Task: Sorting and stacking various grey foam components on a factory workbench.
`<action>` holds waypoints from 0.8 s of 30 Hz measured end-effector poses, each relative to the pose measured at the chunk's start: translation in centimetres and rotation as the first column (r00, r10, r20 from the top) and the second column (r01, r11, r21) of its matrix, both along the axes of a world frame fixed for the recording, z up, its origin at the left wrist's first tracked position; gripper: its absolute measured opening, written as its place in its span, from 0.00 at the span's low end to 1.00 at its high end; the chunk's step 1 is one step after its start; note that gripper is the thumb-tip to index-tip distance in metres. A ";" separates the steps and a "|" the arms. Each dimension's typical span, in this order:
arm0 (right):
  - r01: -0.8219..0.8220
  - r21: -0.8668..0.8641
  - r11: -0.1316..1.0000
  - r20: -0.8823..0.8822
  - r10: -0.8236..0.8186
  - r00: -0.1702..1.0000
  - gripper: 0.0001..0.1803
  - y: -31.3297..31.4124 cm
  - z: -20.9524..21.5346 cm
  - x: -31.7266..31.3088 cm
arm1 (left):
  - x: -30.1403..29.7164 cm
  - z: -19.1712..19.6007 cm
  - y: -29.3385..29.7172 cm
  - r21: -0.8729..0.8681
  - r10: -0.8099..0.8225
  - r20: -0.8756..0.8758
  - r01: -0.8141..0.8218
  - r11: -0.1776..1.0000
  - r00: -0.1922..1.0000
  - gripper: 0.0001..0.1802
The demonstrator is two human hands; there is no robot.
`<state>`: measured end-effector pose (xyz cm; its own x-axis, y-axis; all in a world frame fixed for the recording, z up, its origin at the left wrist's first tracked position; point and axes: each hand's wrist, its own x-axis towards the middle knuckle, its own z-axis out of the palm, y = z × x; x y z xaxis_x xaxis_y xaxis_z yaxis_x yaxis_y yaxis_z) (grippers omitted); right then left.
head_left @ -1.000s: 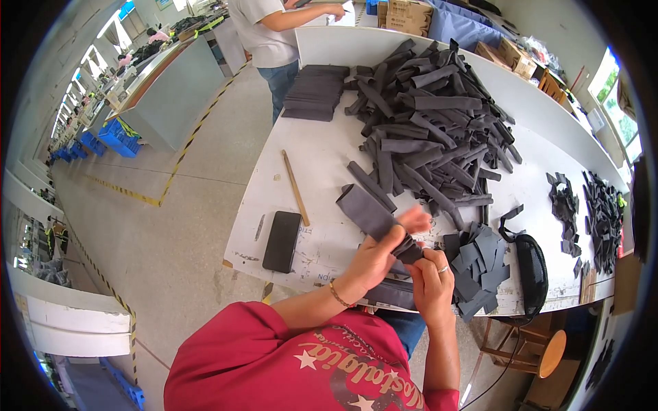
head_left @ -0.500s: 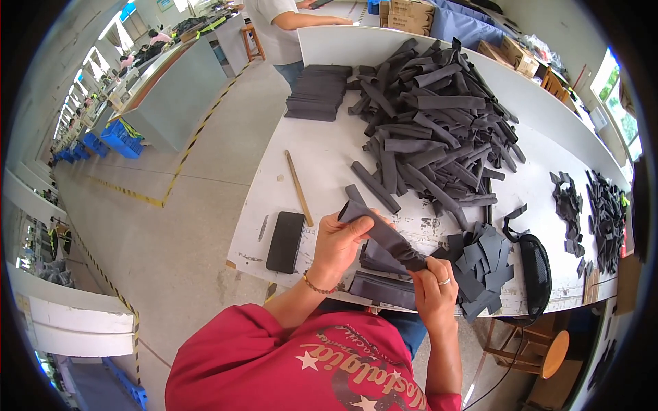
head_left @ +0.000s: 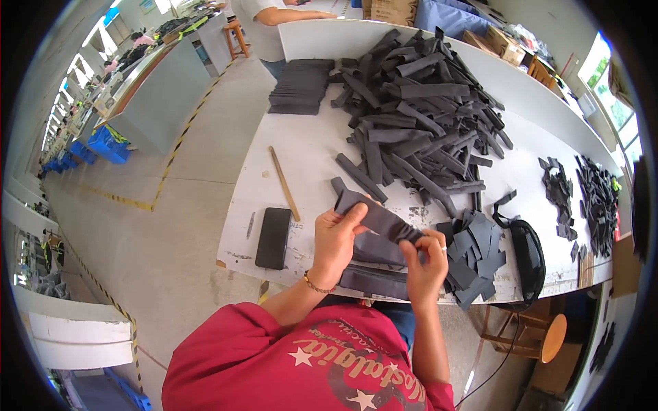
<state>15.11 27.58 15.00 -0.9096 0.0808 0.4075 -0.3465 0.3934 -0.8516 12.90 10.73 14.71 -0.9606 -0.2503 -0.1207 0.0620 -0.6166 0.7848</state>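
A dark grey fabric tube (head_left: 379,218) is stretched between my two hands above the near edge of the table. My left hand (head_left: 336,241) pinches its left end, thumb on top. With thumb and fingers, my right hand (head_left: 426,262) grips the right end, where the cloth is wrinkled. Beneath my hands lie folded dark fabric pieces (head_left: 373,279), partly covered. Beyond them a large heap of similar dark tubes (head_left: 428,113) rises on the table. Just right of my right hand is a loose pile of flat dark pieces (head_left: 476,253).
On the white table (head_left: 247,181) are a black phone (head_left: 273,238), a wooden stick (head_left: 284,183) and a neat stack of dark strips (head_left: 299,85). A black mesh case (head_left: 528,262) and dark scraps (head_left: 598,205) lie to the right. A person (head_left: 264,27) stands behind the far left corner.
My right hand has moved up and closer to the left one, its grip shifting on the tube. The tube now lies flatter, and its left opening looks narrower. The view has shifted slightly.
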 end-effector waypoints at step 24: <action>0.074 -0.509 0.858 0.406 0.164 0.899 0.08 2.6 -2.4 -0.6 | -1.8 -3.6 -0.2 0.146 0.041 0.142 -0.062 0.987 0.989 0.06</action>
<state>14.50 30.21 12.63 -0.9877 0.1190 -0.1014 0.0851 -0.1347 -0.9872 11.12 10.49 11.12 -0.9184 -0.2678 -0.2912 -0.0060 -0.7266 0.6871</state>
